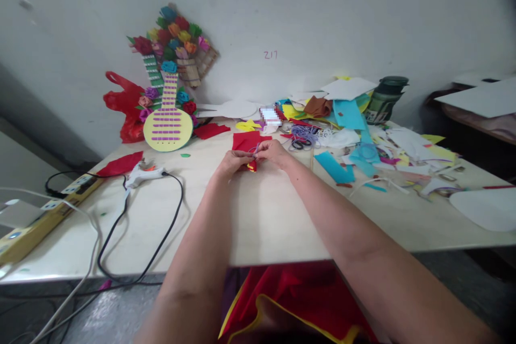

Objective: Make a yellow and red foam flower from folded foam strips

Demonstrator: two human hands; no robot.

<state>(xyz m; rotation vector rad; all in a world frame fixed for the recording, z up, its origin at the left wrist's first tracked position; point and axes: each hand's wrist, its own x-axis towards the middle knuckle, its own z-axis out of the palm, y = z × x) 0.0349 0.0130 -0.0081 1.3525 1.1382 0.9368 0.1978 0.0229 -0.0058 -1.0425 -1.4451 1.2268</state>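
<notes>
Near the middle of the table, my left hand (237, 161) and my right hand (274, 153) meet with their fingers pinched together. Between them is a small red and yellow piece (252, 166), pointing down toward me. A thin purple cord (255, 148) loops up at the fingertips of my right hand; fingers hide most of it and where it meets the small piece. Just behind both hands lies a flat red sheet (245, 140), paper or cloth.
A white glue gun (145, 173) with a black cable lies left, near a yellow power strip (52, 215). A yellow paper lute (168, 129) and paper flowers (177, 32) stand at the wall. Purple cord, scissors (301, 143), paper scraps (342, 114) and a green bottle (385, 99) crowd the right.
</notes>
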